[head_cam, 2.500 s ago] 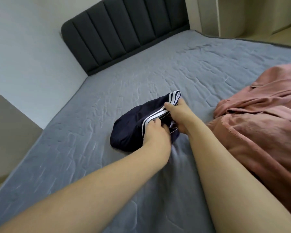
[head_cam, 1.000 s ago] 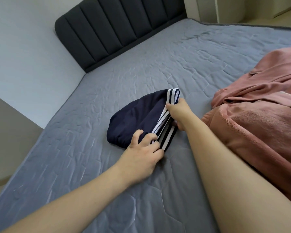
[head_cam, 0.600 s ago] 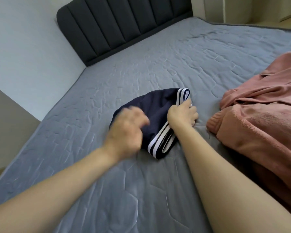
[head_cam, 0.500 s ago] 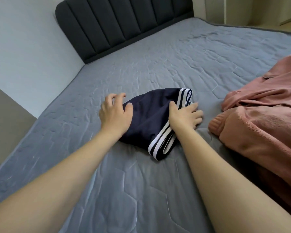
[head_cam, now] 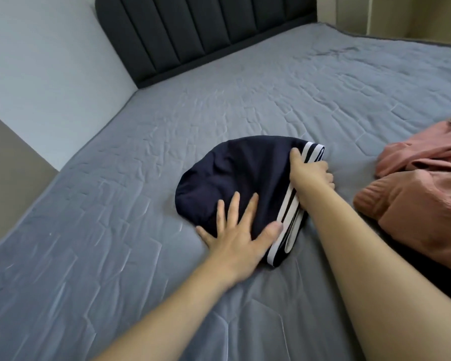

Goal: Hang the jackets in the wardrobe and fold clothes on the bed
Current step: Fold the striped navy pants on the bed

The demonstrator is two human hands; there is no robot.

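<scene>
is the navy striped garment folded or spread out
Folded. The navy garment lies as a compact rounded bundle on the bed, its striped band doubled along one edge, left hand flat on it.

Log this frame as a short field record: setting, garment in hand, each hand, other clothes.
setting: grey bed, dark headboard
garment: navy garment with white stripes, bundled on the bed
left hand: flat, fingers spread, pressing the garment's near edge
right hand: closed on the striped edge
other clothes: pink garment lying to the right, untouched
</scene>
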